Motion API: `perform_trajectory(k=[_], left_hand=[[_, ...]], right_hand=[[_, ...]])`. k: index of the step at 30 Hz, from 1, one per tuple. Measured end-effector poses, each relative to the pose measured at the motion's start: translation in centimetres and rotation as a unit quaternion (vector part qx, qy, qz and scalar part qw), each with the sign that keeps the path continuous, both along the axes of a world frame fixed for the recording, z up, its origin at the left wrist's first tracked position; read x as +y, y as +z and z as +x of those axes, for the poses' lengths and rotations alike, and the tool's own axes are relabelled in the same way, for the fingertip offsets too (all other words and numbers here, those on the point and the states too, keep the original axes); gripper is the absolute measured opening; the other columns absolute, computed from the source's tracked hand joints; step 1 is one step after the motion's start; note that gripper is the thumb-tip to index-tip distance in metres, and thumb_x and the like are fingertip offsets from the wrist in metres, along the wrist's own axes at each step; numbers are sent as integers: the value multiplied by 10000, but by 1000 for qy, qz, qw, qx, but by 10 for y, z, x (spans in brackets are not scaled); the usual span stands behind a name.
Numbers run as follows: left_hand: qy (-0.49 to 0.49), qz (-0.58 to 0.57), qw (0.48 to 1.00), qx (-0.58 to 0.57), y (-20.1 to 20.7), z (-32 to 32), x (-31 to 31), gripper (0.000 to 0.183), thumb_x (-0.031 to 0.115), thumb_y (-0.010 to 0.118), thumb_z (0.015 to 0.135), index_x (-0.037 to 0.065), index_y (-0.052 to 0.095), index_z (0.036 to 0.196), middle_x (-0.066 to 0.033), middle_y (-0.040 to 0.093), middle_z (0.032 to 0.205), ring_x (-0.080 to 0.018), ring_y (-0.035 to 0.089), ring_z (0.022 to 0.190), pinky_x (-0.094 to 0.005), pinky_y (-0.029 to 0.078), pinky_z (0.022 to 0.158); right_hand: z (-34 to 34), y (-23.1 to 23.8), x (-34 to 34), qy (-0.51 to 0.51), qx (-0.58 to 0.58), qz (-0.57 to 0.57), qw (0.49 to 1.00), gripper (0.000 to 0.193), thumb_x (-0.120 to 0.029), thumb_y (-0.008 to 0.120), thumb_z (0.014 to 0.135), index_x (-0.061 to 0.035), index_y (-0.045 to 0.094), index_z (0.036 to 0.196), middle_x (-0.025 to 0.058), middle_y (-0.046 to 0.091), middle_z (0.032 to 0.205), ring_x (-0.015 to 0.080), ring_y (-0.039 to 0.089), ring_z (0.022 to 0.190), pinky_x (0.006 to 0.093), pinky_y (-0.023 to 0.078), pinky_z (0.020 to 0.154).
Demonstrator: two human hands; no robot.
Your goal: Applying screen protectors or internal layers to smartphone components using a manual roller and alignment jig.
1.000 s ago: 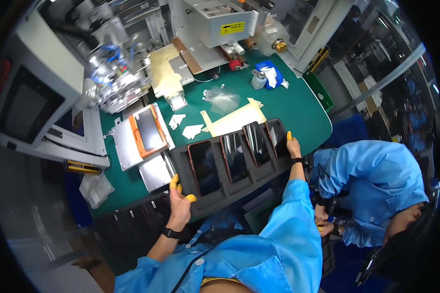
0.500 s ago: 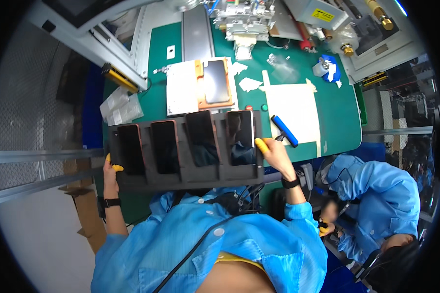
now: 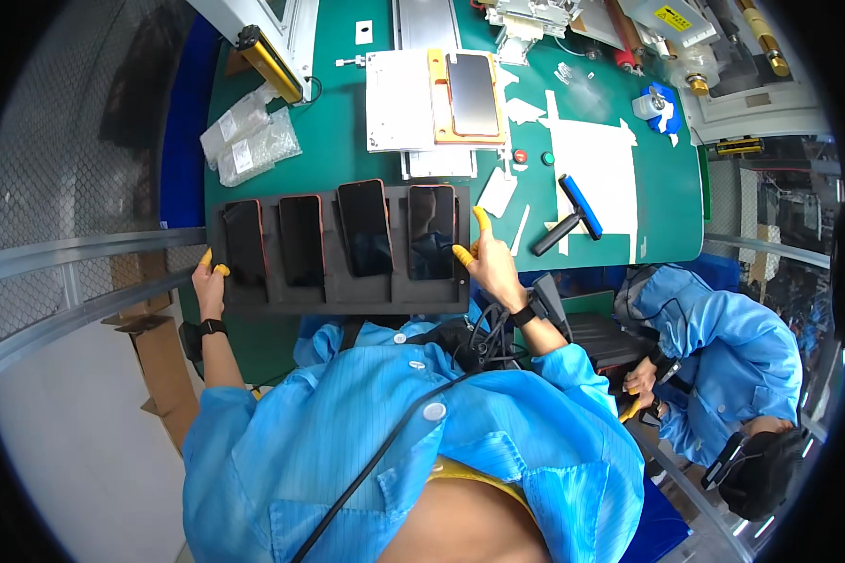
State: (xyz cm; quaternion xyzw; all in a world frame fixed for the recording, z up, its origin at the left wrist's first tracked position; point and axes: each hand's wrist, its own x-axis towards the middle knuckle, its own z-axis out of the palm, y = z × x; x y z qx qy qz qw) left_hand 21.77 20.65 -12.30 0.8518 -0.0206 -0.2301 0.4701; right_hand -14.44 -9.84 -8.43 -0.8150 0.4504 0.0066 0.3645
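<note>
A black tray (image 3: 336,298) holding several dark phones lies across the near edge of the green table, in front of my body. My left hand (image 3: 209,286) grips its left end, with yellow finger covers at the edge. At the right end, my right hand (image 3: 494,267) has its thumb on the rim and one yellow-covered finger stretched along the side; its other fingers are partly hidden. Among the phones, the third phone from the left (image 3: 365,228) sits tilted and higher than its neighbours. The rightmost phone (image 3: 432,232) shows a reflection.
Beyond the tray, a phone (image 3: 474,94) rests in an orange fixture (image 3: 438,108) on a white plate (image 3: 396,103). A blue roller (image 3: 582,206) lies on a taped white sheet (image 3: 606,155). Bubble-wrap bags (image 3: 252,141) lie left. A co-worker in blue (image 3: 723,366) is at right.
The tray has come down and away from my head, looking smaller. The roller's handle and a white card now show beside it. The view has shifted, and my right index finger has straightened.
</note>
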Motion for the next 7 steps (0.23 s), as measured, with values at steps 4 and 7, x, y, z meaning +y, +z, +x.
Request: perform_trajectory(k=[4, 7], left_hand=[[9, 61, 997, -49, -11, 18, 6, 441, -89, 428, 700, -12, 514, 1126, -69, 577, 936, -140, 554, 762, -232, 437, 670], [48, 36, 998, -15, -31, 34, 12, 452, -67, 462, 698, 10, 513, 1140, -68, 576, 949, -144, 555, 780, -233, 436, 689]], right_hand=[[9, 11, 8, 81, -85, -93, 989, 474, -146, 661, 690, -118, 459, 1117, 161, 496, 929, 306, 542, 812, 363, 459, 661], [19, 10, 5, 136, -23, -190, 972, 523, -171, 660, 688, -102, 436, 1155, 152, 488, 962, 325, 529, 865, 357, 466, 679]])
